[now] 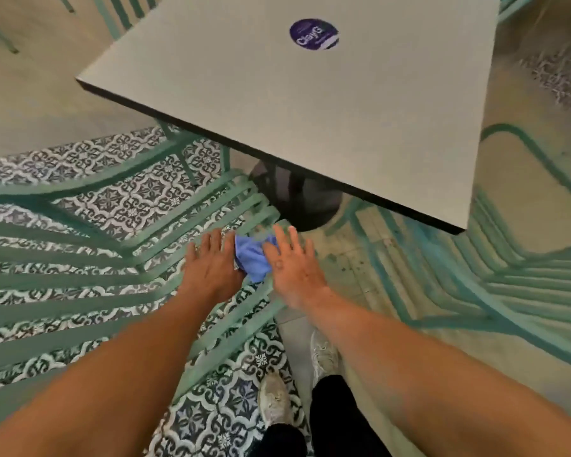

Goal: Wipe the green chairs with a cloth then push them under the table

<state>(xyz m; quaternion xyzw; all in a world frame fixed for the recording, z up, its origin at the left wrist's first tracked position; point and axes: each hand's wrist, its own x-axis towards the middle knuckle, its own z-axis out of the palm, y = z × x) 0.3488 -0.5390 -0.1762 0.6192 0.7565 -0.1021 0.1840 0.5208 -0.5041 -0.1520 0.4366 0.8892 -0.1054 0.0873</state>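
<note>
A green slatted metal chair fills the left and lower middle of the head view, its seat reaching toward the table's base. A crumpled blue cloth lies on the seat's right front corner. My left hand lies flat with straight fingers on the cloth's left side. My right hand lies flat with spread fingers on its right side. A second green chair stands at the right, blurred. The grey square table stands beyond the hands.
The table's dark pedestal base sits just past the cloth. A purple round sticker is on the tabletop. More green chair legs show at the top left. My shoes stand on patterned floor tiles between the chairs.
</note>
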